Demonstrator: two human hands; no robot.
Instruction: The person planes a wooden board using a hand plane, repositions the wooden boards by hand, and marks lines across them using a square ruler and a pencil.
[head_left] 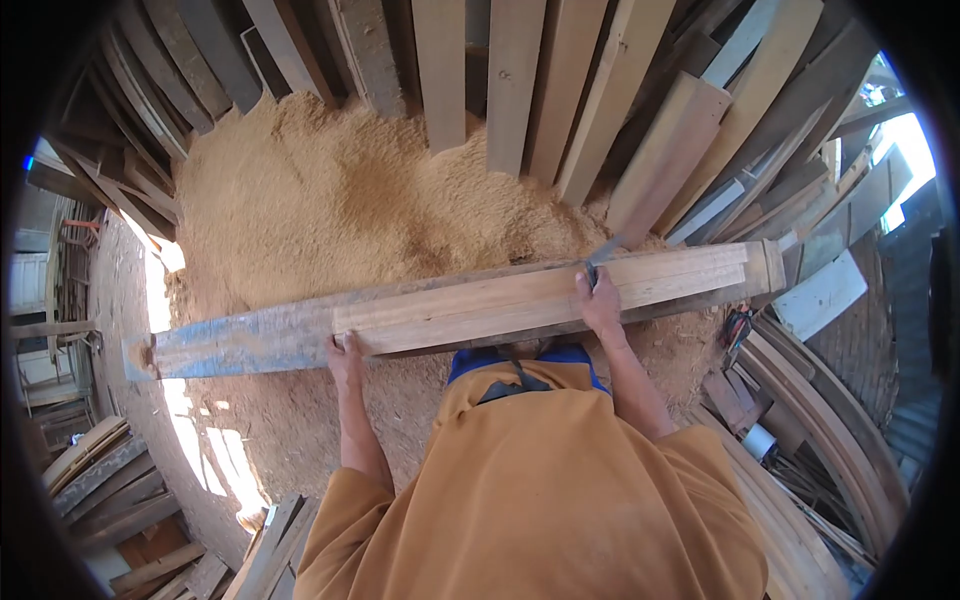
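A pale wooden board (480, 312) lies along a longer worn beam (240, 338) with faded blue paint at its left part. My left hand (346, 358) grips the board at its left end, fingertips on the top near the front corner. Further right, my right hand (600, 300) is closed around a small tool with a dark handle (592, 274). A grey blade-like part (604, 250) points from it over the far edge of the board. The tool's exact kind is too small and blurred to make out.
Behind the beam rises a heap of sawdust (300, 200). Upright planks (515, 90) lean in a row at the back. Stacked timber (820, 410) lies at the right, beside a white cylindrical container (759, 441). More boards (110, 480) are piled at lower left.
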